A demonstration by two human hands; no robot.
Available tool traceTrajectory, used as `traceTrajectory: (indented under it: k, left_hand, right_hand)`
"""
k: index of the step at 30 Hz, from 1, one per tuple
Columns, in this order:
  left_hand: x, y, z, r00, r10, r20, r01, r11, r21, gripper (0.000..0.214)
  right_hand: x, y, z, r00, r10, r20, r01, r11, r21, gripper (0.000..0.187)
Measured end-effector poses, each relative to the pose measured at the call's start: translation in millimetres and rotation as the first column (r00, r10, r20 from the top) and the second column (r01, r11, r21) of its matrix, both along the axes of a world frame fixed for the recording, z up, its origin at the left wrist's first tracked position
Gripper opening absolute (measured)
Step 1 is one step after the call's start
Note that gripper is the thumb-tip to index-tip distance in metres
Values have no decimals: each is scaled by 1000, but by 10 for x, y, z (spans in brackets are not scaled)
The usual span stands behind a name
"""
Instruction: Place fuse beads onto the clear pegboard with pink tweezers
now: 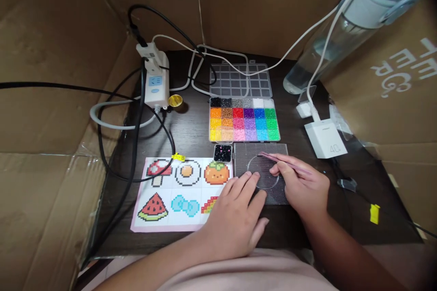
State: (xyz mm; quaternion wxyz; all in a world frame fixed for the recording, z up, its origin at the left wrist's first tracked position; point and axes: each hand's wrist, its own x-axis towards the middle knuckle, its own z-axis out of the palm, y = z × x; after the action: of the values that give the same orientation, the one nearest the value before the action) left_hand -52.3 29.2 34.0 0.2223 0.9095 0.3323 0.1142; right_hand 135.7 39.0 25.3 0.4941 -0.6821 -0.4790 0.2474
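My right hand [303,186] grips a pair of pink tweezers [290,163], their tips over the upper part of a clear pegboard [242,157]. A thin pale circular outline [248,166] shows on the board. My left hand [239,213] lies with fingers stretched out, its fingertips on the board's left part and the palm over the corner of a pattern sheet [167,227]. The sheet carries pixel pictures, among them a mushroom, a fried egg and a watermelon slice. Just above the sheet stands a small clear box of mostly black beads [223,153].
Behind the board, an open compartment case [244,119] holds beads sorted by colour. At left are a power strip [157,84], black cables [137,118] and a gold round lid [175,100]. A white charger [326,138] and clear bottle [336,32] stand right. Cardboard walls [246,9] enclose the table.
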Motion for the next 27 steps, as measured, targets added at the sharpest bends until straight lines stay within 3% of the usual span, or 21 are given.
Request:
traceTrajectory:
  k: [27]
  left_hand:
    - [14, 4, -31, 1000, 5, 30, -6, 1000, 12, 42]
  right_hand:
    - [-4, 18, 49, 999, -7, 34, 8, 1000, -12, 17]
